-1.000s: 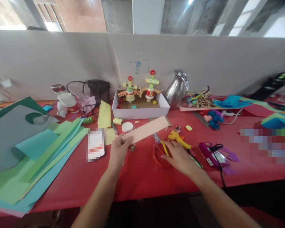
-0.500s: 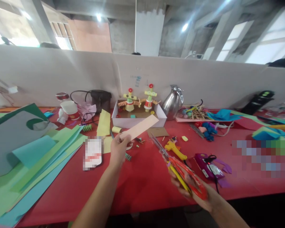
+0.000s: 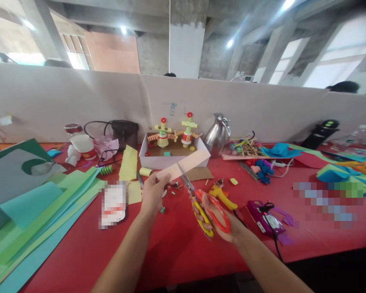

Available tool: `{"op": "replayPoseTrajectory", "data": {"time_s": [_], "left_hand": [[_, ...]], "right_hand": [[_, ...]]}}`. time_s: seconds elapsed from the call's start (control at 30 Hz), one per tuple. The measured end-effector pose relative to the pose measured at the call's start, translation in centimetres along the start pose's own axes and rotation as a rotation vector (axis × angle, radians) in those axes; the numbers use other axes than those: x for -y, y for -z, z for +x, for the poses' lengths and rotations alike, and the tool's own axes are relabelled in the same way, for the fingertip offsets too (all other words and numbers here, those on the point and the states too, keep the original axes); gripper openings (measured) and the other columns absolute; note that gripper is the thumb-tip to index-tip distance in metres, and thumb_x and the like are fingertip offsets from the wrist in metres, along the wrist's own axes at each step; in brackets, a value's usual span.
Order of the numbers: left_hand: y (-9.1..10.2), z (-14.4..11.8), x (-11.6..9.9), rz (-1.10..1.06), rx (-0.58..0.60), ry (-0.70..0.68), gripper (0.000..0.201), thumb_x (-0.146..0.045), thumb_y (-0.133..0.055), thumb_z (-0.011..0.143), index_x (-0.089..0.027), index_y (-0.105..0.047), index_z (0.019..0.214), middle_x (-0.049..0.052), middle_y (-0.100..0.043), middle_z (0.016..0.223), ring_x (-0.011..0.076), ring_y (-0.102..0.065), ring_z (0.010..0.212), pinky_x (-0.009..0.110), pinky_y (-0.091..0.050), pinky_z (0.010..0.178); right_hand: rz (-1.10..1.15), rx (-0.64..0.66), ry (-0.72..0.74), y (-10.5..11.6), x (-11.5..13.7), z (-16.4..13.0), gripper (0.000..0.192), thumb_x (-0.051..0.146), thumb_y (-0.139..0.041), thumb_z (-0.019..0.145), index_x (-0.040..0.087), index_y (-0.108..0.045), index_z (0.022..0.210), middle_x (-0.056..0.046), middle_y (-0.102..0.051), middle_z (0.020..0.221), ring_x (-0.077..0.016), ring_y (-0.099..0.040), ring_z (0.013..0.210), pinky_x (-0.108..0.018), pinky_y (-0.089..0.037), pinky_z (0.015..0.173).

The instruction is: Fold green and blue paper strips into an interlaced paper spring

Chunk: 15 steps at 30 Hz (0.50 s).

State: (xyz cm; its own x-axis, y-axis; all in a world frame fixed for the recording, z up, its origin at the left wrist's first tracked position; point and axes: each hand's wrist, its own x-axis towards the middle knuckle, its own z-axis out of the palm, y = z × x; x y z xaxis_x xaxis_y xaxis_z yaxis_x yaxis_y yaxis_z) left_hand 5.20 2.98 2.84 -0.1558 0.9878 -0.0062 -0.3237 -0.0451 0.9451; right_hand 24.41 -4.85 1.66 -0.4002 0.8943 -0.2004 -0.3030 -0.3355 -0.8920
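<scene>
Near the middle of the head view, my left hand [image 3: 154, 191] pinches the lower left end of a pale peach paper strip [image 3: 192, 162]. The strip slants up to the right, in front of a white box [image 3: 164, 162]. My right hand [image 3: 218, 219] grips a pair of scissors [image 3: 212, 209] with red and yellow handles. Their blades reach the lower edge of the strip, one of them lying over the paper. Whether the paper is cut there I cannot tell. Two small paper figures [image 3: 162, 137] with coiled arms stand in the box.
A yellow hot glue gun [image 3: 224, 195] and a purple device [image 3: 264, 219] with a black cord lie to the right. Coloured paper sheets [image 3: 45, 219] cover the left side. A steel jug [image 3: 216, 136] stands behind, before a white partition [image 3: 116, 97].
My right hand has brought the scissors up and left, so the blades now meet the paper strip. The left hand still holds the strip. The whole view has shifted slightly.
</scene>
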Motion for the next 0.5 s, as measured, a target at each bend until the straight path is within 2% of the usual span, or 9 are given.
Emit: {"op": "replayPoseTrajectory", "data": {"time_s": [0.17, 0.3, 0.5], "left_hand": [[-0.5, 0.8, -0.6, 0.036, 0.038, 0.005, 0.042, -0.039, -0.087, 0.051, -0.012, -0.065, 0.075, 0.002, -0.064, 0.059, 0.0086, -0.052, 0.048, 0.019, -0.033, 0.042], [-0.5, 1.3, -0.2, 0.023, 0.017, -0.01, 0.04, -0.038, -0.086, 0.054, -0.013, -0.064, 0.075, 0.001, -0.064, 0.06, 0.0075, -0.05, 0.046, 0.019, -0.032, 0.042], [-0.3, 1.2, 0.5, 0.014, 0.049, -0.026, 0.04, -0.043, -0.084, 0.056, -0.013, -0.064, 0.075, 0.002, -0.064, 0.06, 0.0084, -0.052, 0.049, 0.018, -0.033, 0.044]], "right_hand": [[-0.058, -0.074, -0.017, 0.3, 0.5, 1.3, 0.048, 0.066, -0.067, 0.078, 0.023, -0.051, 0.092, 0.005, -0.046, 0.072, -0.0052, -0.038, 0.051, -0.013, -0.028, 0.038], [-0.115, -0.095, -0.025, 0.2, 0.4, 0.7, 0.047, 0.067, -0.065, 0.08, 0.024, -0.053, 0.094, 0.005, -0.05, 0.071, -0.0059, -0.041, 0.049, -0.015, -0.032, 0.039], [-0.214, -0.131, -0.002, -0.1, -0.2, 0.7, 0.052, 0.074, -0.057, 0.08, 0.024, -0.056, 0.095, 0.003, -0.053, 0.066, -0.0089, -0.045, 0.046, -0.018, -0.03, 0.036]]}}
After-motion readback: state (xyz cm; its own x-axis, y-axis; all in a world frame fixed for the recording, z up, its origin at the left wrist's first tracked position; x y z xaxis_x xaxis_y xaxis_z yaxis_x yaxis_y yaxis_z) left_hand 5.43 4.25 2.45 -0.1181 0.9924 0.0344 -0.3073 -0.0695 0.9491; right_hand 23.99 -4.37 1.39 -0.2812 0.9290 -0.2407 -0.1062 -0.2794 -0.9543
